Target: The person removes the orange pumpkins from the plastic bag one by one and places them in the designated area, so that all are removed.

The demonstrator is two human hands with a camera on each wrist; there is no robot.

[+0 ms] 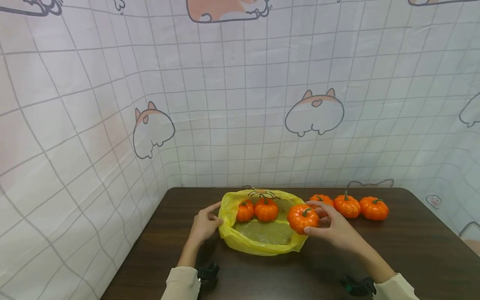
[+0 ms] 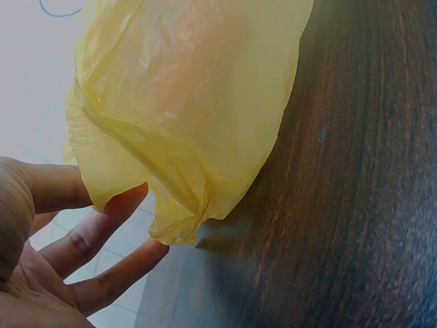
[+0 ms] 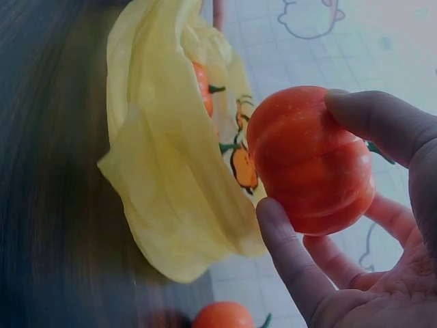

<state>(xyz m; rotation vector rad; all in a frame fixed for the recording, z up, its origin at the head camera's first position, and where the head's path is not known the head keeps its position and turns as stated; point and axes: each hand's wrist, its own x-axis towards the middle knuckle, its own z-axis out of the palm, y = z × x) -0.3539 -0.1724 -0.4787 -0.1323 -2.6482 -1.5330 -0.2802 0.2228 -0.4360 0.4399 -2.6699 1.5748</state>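
A yellow plastic bag (image 1: 258, 248) lies with its mouth open on the dark table, two small orange pumpkins (image 1: 266, 209) inside it. At its left edge my left hand (image 1: 204, 225) pinches the thin plastic; the left wrist view shows thumb and fingers on either side of the bag's edge (image 2: 123, 160). My right hand (image 1: 331, 227) grips another orange pumpkin (image 3: 307, 160) between thumb and fingers. In the head view this pumpkin overlaps the right side of the bag's mouth. Its green stem pokes out beside the thumb.
Right of the bag, three more pumpkins (image 1: 346, 206) stand in a row near the back of the table (image 1: 408, 250). Behind the table hangs a white gridded cloth (image 1: 240, 116) with cartoon dogs; it also runs along the left side.
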